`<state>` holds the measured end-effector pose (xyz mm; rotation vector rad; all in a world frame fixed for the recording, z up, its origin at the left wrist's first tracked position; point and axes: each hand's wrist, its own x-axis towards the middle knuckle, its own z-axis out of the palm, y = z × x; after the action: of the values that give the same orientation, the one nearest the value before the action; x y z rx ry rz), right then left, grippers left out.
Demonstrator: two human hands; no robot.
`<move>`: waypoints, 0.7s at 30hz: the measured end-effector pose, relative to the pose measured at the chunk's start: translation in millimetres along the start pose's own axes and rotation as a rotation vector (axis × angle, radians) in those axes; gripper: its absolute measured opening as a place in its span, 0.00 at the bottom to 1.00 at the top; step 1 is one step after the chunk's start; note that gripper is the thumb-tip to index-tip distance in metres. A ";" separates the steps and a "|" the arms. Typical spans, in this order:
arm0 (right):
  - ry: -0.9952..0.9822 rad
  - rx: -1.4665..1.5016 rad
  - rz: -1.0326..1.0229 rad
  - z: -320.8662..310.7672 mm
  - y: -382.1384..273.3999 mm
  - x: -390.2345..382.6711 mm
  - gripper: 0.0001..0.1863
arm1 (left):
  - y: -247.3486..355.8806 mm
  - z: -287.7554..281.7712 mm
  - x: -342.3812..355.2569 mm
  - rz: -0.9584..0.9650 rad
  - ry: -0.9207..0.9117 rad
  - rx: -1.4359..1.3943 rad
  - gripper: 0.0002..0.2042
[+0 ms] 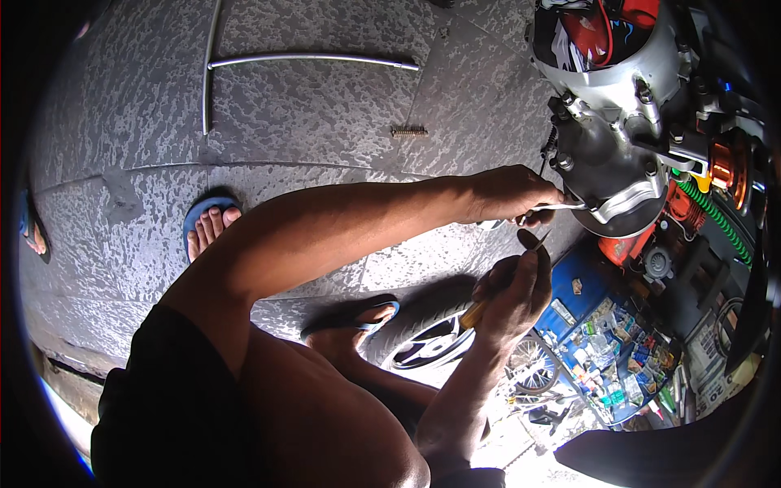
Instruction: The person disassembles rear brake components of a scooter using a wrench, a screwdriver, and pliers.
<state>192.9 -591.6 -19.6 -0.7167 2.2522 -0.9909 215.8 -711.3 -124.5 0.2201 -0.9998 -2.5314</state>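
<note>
Silver and nearly level, a slim tool (558, 206) pinched by the nearer left hand (512, 195) points right to the grey casing (598, 154) at upper right; the right hand (519, 291), below, curls around a yellow-handled tool (471, 315) slanting up-right.

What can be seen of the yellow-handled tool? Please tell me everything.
The yellow-handled tool, apparently a screwdriver, is gripped in the right hand, which hides its middle. Its plastic-looking handle end protrudes toward the lower left; a slim, seemingly metal shaft points to the upper right. Its tip appears to touch nothing.
</note>
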 end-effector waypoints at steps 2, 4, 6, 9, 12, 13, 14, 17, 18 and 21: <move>0.017 -0.025 -0.012 3.2 -8.3 5.7 0.18 | 3.8 0.6 -3.1 -0.013 0.022 0.035 0.19; -0.007 -0.067 -0.038 4.7 -15.9 15.3 0.18 | 4.5 2.1 -3.8 -0.025 0.038 0.067 0.18; -0.006 -0.072 -0.053 10.8 -19.8 22.2 0.19 | 1.2 0.6 -4.5 0.035 0.030 0.036 0.18; -0.009 -0.079 -0.083 12.5 -21.8 29.0 0.18 | 0.4 3.3 -3.8 0.018 0.045 0.001 0.19; 0.026 -0.086 -0.035 11.2 -22.6 26.9 0.18 | 1.7 5.1 -4.4 0.024 0.034 0.016 0.19; 0.010 -0.083 -0.026 8.1 -18.5 21.7 0.18 | 1.1 5.2 -5.6 0.025 0.031 0.018 0.19; -0.009 -0.077 -0.019 6.8 -14.3 16.2 0.18 | -1.4 2.7 -7.6 -0.008 0.042 0.022 0.20; -0.070 0.034 0.046 7.5 12.0 -0.8 0.17 | -16.0 -12.3 -18.3 -0.019 0.142 0.161 0.21; -0.084 0.074 0.105 8.2 23.9 -3.2 0.17 | -24.1 -16.4 -25.4 0.022 0.254 0.201 0.21; -0.162 0.253 0.255 37.1 49.6 -10.4 0.16 | -41.3 -55.3 -77.6 -0.051 0.529 0.469 0.24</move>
<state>213.4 -573.4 -76.1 -0.3744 1.9737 -1.0276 289.1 -685.1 -193.3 0.9968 -1.3372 -2.0583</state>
